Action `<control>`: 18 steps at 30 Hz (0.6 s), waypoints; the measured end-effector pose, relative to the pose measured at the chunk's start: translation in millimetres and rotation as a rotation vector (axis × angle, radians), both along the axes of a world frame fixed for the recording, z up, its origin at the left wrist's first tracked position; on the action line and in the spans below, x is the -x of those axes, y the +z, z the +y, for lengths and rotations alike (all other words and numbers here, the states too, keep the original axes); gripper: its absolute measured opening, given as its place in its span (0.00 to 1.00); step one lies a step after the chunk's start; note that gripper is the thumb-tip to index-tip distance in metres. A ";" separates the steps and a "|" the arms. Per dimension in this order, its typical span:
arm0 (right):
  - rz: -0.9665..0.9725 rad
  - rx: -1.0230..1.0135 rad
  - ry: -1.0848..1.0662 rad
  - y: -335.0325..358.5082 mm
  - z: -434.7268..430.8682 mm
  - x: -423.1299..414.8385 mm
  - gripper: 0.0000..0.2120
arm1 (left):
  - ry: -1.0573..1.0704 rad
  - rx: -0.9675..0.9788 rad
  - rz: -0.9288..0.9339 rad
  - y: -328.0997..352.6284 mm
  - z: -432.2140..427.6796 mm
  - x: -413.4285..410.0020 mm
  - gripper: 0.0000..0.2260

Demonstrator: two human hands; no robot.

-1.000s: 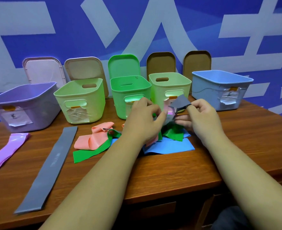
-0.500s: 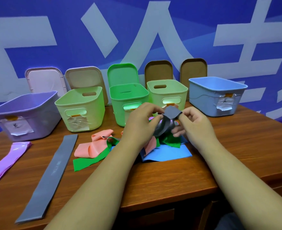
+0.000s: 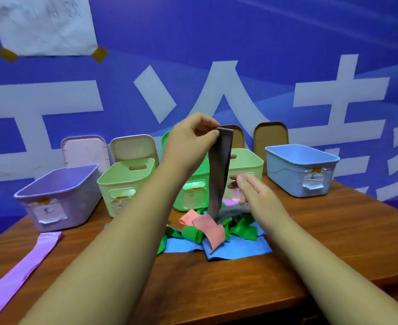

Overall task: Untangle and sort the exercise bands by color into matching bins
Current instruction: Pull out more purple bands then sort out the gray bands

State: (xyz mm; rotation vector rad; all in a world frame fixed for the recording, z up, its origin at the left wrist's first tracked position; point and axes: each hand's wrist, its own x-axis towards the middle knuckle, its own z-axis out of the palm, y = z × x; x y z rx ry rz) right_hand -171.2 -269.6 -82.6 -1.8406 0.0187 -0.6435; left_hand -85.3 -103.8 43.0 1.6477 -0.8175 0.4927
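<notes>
The wooden table (image 3: 334, 242) is carrying everything, and the tangled pile of bands at its middle serves as the landmark. Behind the pile a row of bins is standing: the purple bin (image 3: 57, 198) far to its left, a pale green bin (image 3: 123, 186) nearer, a bright green bin (image 3: 188, 193) directly behind and partly hidden by the arm, another pale green bin (image 3: 247, 165), and the blue bin (image 3: 301, 170) off to the right. A purple band (image 3: 22, 270) is lying flat well to the left of the pile. In the pile itself, a blue band (image 3: 238, 252) is lying at the bottom, a green band (image 3: 245, 228) is crumpling over it, and a pink band (image 3: 207, 228) is curling on top. The left hand (image 3: 191, 139) is pinching the top end of the grey band (image 3: 219, 174) between thumb and fingers, holding it up above the pile while its lower end is trailing into the tangle. The right hand (image 3: 252, 191) is hovering just right of the hanging strip, fingers loosely spread and blurred.
</notes>
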 end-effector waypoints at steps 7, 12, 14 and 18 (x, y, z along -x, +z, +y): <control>0.083 0.045 0.090 21.7 31.8 -6.1 0.13 | -0.018 0.119 0.083 40.5 31.8 2.5 0.05; 0.161 0.092 0.085 20.1 55.5 -7.4 0.07 | -0.059 0.219 0.158 52.1 59.5 8.0 0.04; 0.174 0.131 0.117 15.7 60.9 -6.9 0.13 | -0.039 0.258 0.195 54.5 72.7 7.7 0.04; 0.225 -0.004 0.281 11.6 71.5 0.7 0.11 | 0.052 0.298 0.248 53.8 105.9 2.1 0.05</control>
